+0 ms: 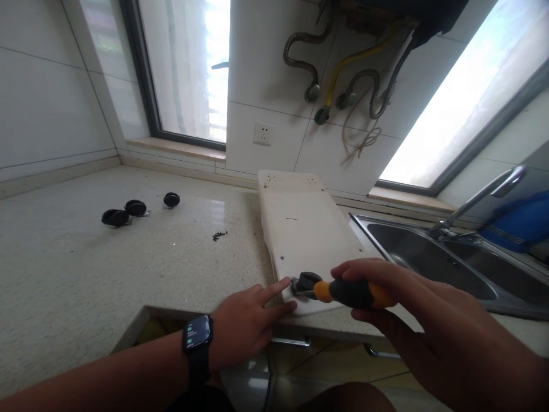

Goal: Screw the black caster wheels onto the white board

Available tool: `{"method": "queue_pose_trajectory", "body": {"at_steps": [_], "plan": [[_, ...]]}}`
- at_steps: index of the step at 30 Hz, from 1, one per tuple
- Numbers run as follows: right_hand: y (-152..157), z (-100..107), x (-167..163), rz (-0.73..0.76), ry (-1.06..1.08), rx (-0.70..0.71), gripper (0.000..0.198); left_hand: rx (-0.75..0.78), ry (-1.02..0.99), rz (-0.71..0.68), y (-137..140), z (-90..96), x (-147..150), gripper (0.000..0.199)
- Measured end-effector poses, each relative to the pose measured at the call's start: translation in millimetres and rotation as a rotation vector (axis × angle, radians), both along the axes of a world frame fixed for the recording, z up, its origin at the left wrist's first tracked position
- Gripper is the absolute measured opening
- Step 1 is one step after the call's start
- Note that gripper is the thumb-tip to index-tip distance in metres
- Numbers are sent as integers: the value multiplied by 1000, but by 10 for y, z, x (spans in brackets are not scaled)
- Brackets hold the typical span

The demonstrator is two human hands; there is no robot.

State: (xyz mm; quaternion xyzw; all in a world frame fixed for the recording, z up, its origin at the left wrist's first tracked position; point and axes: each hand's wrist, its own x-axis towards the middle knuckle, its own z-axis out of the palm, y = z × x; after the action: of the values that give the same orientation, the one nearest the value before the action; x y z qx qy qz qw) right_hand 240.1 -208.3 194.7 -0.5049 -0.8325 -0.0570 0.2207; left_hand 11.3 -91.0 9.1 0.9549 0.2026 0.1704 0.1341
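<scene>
A white board-like panel (306, 214) lies on the counter with its near end toward me. A black caster wheel (309, 280) sits at the near end, its metal plate against the panel. My right hand (398, 292) grips an orange-and-black screwdriver (352, 293), whose shaft reaches to the caster's plate; the tip is hard to make out. My left hand (253, 315) has two fingers stretched out, touching the panel beside the caster plate. On that wrist is a black smartwatch (198, 333).
Three black casters (135, 207) lie on the speckled counter (206, 269) at the left. A small pile of screws (219, 235) is left of the panel. A steel sink (429, 252) with a faucet (476, 203) stands at the right. Drawer handles (291, 342) show below the counter's front edge.
</scene>
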Motion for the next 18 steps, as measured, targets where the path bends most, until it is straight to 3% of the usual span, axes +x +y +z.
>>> {"method": "queue_pose_trajectory", "body": {"at_steps": [8,15,18], "plan": [[19,-77,-164,-92,19,67,37,-77,16,43,41,100,-10,74],[62,-134,-351,-130,45,188,22,-65,16,62,75,107,-33,72],[79,-144,-396,-92,63,137,25,-41,17,64,86,103,-29,70]]}}
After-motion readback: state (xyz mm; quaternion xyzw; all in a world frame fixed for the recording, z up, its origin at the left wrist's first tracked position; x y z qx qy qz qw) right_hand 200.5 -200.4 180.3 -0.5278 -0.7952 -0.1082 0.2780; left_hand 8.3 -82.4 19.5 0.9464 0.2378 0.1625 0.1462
